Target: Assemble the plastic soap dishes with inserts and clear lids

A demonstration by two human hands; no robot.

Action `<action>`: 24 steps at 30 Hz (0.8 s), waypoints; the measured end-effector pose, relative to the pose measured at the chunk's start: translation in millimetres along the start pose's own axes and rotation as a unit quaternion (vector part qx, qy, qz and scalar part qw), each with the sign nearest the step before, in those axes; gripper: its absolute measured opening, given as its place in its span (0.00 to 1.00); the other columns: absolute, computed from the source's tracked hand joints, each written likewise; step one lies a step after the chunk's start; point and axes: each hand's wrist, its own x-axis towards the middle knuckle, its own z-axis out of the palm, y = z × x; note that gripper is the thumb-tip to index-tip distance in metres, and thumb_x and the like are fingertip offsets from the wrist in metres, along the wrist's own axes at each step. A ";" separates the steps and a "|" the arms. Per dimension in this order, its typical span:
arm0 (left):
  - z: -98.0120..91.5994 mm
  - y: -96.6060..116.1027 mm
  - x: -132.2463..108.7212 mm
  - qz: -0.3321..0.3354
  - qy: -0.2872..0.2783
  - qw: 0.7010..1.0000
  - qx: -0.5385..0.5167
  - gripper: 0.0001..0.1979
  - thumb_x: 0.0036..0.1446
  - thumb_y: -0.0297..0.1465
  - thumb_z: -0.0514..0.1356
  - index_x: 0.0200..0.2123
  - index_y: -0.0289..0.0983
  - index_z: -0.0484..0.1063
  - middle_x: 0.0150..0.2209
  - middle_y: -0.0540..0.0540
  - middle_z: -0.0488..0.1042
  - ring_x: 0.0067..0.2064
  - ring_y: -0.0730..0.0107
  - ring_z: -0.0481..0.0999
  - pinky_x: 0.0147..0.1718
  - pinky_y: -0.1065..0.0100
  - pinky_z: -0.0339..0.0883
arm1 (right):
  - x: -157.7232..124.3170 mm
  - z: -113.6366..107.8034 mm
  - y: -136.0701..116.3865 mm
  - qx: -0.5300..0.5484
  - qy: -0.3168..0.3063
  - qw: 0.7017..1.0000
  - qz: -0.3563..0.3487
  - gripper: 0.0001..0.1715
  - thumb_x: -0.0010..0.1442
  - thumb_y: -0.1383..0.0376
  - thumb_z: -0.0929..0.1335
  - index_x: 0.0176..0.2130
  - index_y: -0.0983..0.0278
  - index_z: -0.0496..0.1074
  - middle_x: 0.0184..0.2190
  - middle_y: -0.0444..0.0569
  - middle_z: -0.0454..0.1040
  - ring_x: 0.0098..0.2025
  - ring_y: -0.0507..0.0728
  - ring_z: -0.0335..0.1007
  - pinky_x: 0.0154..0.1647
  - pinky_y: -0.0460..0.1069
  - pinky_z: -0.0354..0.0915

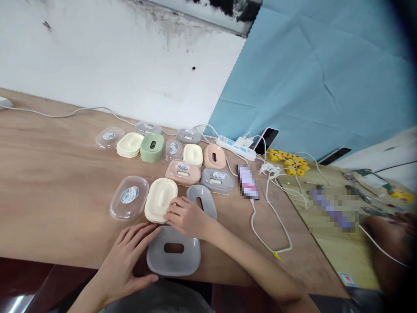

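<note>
My left hand (130, 256) is open, thumb and fingers apart, beside the left edge of a grey oval-cornered box part (173, 263) with a slot in its middle. Its fingertips are close to the bottom of a cream tray (159, 193), which has a raised oval ring and seems to be a stack. My right hand (187, 215) has bent fingers on the tray's right edge; its thumb is hidden. Left of the tray lies a clear lid (137, 202) with a round label. A second grey slotted part (206, 202) is partly behind my right hand.
Behind are several cream trays (128, 145), a green slotted box (152, 148), a pink slotted box (215, 156), and assembled boxes with clear lids (217, 180). To the right are a phone (248, 180), white cables (272, 213) and a power strip (235, 148). Another person's hand (392, 226) is at far right.
</note>
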 end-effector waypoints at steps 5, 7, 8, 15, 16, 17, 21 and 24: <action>0.5 -1.1 1.2 0.033 0.010 0.998 0.060 0.42 0.55 0.51 0.56 0.66 0.38 0.47 0.62 0.39 0.62 0.61 0.53 0.62 0.59 0.58 0.45 | 8.3 3.4 6.3 -0.001 -0.069 0.997 -0.021 0.11 0.61 0.60 0.68 0.35 0.66 0.74 0.35 0.49 0.76 0.41 0.58 0.66 0.40 0.51 0.61; 0.5 -0.9 1.8 0.040 0.011 0.996 0.078 0.42 0.56 0.51 0.55 0.67 0.37 0.46 0.62 0.39 0.62 0.61 0.55 0.61 0.60 0.58 0.42 | 9.4 5.0 7.1 0.005 -0.076 0.997 -0.027 0.11 0.62 0.60 0.67 0.34 0.66 0.73 0.34 0.49 0.76 0.39 0.57 0.66 0.40 0.51 0.61; 0.4 -0.5 2.0 0.043 0.011 0.995 0.085 0.42 0.56 0.51 0.55 0.67 0.36 0.45 0.62 0.39 0.62 0.61 0.55 0.61 0.60 0.58 0.41 | 9.6 6.0 7.3 0.008 -0.076 0.997 -0.029 0.11 0.63 0.61 0.67 0.34 0.66 0.73 0.34 0.49 0.76 0.38 0.56 0.67 0.40 0.51 0.61; 0.1 3.2 0.7 0.038 0.039 0.993 0.107 0.40 0.55 0.49 0.56 0.65 0.37 0.51 0.61 0.40 0.64 0.59 0.55 0.64 0.56 0.61 0.47 | 5.9 9.6 9.0 0.043 0.002 0.999 0.001 0.12 0.64 0.63 0.65 0.32 0.66 0.73 0.30 0.48 0.75 0.34 0.55 0.68 0.37 0.49 0.61; 0.3 3.3 0.7 0.041 0.043 0.992 0.111 0.39 0.55 0.49 0.56 0.65 0.37 0.51 0.61 0.40 0.64 0.59 0.56 0.64 0.56 0.61 0.46 | 5.6 9.3 9.2 0.053 0.027 0.998 0.006 0.12 0.64 0.63 0.65 0.31 0.66 0.73 0.30 0.47 0.75 0.33 0.54 0.68 0.37 0.49 0.60; 0.4 3.2 1.0 0.044 0.044 0.991 0.115 0.39 0.55 0.49 0.56 0.65 0.37 0.51 0.61 0.40 0.64 0.59 0.56 0.64 0.57 0.61 0.45 | 5.6 8.8 9.2 0.061 0.050 0.997 0.009 0.12 0.64 0.63 0.65 0.31 0.66 0.73 0.29 0.47 0.75 0.33 0.54 0.68 0.36 0.49 0.60; 0.2 2.8 3.4 0.041 0.036 0.990 0.127 0.39 0.56 0.48 0.56 0.65 0.37 0.51 0.62 0.39 0.62 0.62 0.54 0.59 0.59 0.57 0.40 | 7.7 4.7 7.3 0.072 0.098 0.992 0.015 0.16 0.66 0.62 0.63 0.29 0.65 0.72 0.27 0.46 0.75 0.31 0.54 0.68 0.36 0.49 0.61; 0.7 3.1 1.4 0.038 0.038 0.992 0.115 0.39 0.55 0.49 0.57 0.65 0.37 0.51 0.62 0.39 0.61 0.62 0.53 0.58 0.60 0.57 0.39 | 8.1 -3.3 5.6 0.088 0.125 0.988 0.028 0.16 0.66 0.63 0.62 0.30 0.65 0.72 0.28 0.47 0.76 0.32 0.54 0.68 0.37 0.50 0.62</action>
